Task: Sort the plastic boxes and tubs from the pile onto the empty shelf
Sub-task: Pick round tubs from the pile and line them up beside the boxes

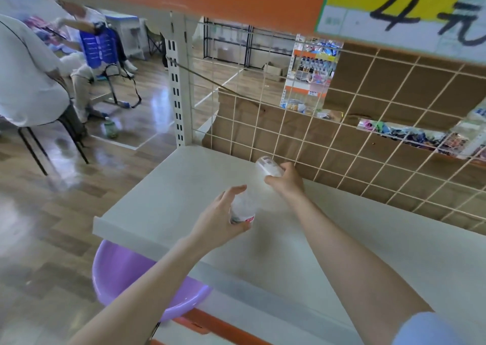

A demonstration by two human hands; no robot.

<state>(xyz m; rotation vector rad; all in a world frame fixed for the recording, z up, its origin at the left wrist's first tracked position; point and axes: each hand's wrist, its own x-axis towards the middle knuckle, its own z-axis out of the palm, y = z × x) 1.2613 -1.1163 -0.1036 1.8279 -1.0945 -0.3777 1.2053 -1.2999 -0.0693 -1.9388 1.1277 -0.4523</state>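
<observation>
- a pale blue sleeve [426, 329] shows at the lower right corner of the view, on the right arm; both bare forearms reach forward over the white shelf [168, 187].
- below the shelf's front left corner a purple basin [123, 273] sticks out, partly hidden under the shelf's front edge, with an orange strip [223, 326] of the lower level just beside it.
- the left hand [223, 218] is curled round a small clear red-marked tub [243, 209] — fingers wrapped on the near side, thumb lifted along the top. the tub is over the left half of the shelf, about midway between front and back edges; blur hides whether it touches the surface.
- the right hand [285, 180] grips a second clear tub, the labelled tub [269, 164], with fingers closed round its right side. this tub is tilted, its label end turned up and to the left, and sits close to the shelf's back edge, just in front of the wire grid [368, 145].
- the two tubs are near each other but apart.
- behind the grid stands torn brown cardboard [394, 87]; a slotted white post [181, 82] rises from the shelf's back left corner.
- overhead, an orange panel carries a handwritten price sign [410, 8].
- far left, on the wooden floor, a seated person in white [26, 68] faces away — a bottle [110, 129] lies on the floor nearby.
- through the gap in the cardboard, a stocked rack [310, 74] stands well away.
</observation>
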